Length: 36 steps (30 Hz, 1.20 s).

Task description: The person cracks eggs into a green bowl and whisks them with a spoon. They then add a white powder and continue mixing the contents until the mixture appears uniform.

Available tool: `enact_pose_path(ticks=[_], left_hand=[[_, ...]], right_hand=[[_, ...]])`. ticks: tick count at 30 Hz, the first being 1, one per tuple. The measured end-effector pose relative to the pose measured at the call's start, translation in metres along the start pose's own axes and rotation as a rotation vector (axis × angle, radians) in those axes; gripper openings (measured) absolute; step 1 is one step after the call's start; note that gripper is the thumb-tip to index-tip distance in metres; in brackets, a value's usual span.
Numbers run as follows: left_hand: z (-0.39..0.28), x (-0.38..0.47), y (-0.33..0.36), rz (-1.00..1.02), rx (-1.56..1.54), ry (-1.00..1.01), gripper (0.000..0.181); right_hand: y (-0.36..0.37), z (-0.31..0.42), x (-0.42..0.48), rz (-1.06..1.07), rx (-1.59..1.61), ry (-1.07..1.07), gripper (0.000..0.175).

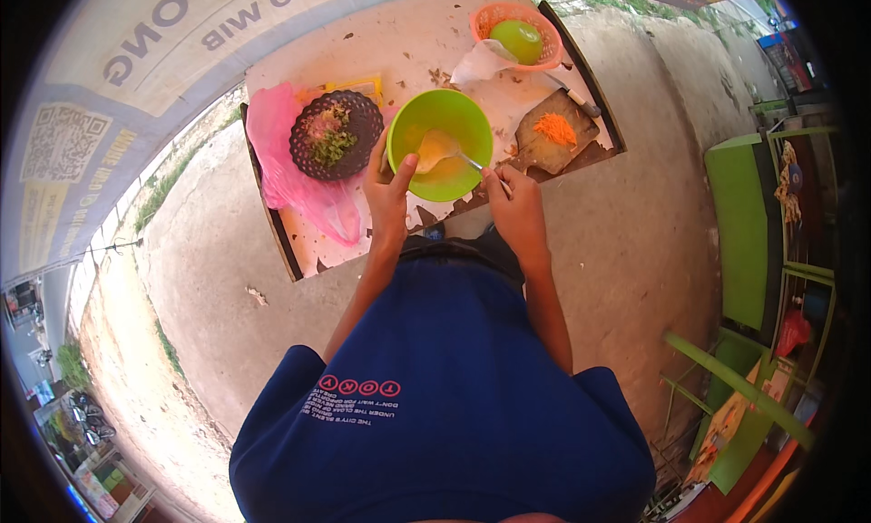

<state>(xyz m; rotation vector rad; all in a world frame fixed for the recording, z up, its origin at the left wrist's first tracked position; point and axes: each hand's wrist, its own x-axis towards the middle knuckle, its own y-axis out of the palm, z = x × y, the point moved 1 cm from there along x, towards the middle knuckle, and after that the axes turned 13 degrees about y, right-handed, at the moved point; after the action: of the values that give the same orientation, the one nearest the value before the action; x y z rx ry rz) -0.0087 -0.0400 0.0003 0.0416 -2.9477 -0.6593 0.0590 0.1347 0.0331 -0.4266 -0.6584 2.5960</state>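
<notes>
A lime-green plastic bowl is tilted over the table's near edge. My left hand grips its left side, thumb over the rim and fingers around the outside. In the bowl is a pale yellow mixture; what it is made of cannot be told. My right hand holds the handle of a metal spoon, whose head lies in the mixture. To the left, a dark perforated plate bears chopped greens and pinkish slices. Shredded carrot sits on a wooden cutting board to the right.
A pink plastic bag lies under the plate, beside a yellow packet. A knife rests at the board's far edge. At the far right, an orange-pink basket holds a round green thing. The worn white table has dark raised side edges.
</notes>
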Motion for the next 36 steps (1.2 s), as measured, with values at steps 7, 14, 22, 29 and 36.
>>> enact_pose_path(ticks=[7,14,22,29,36], left_hand=[[-0.002,-0.002,0.003,0.004,-0.012,-0.016,0.063],[0.001,-0.003,0.002,0.016,0.001,0.022,0.064],[-0.001,-0.003,0.004,0.022,0.015,0.014,0.063],[-0.006,-0.002,0.011,0.051,0.012,0.033,0.061],[-0.003,-0.002,0.011,0.062,0.021,0.038,0.06]], right_hand=[[0.0,0.0,-0.002,-0.038,-0.077,0.015,0.027],[-0.005,0.003,-0.006,0.048,0.022,0.078,0.027],[-0.012,0.008,-0.006,-0.014,-0.13,0.06,0.025],[-0.013,0.009,-0.009,-0.079,-0.094,0.05,0.024],[-0.012,0.002,-0.01,-0.026,-0.041,0.042,0.026]])
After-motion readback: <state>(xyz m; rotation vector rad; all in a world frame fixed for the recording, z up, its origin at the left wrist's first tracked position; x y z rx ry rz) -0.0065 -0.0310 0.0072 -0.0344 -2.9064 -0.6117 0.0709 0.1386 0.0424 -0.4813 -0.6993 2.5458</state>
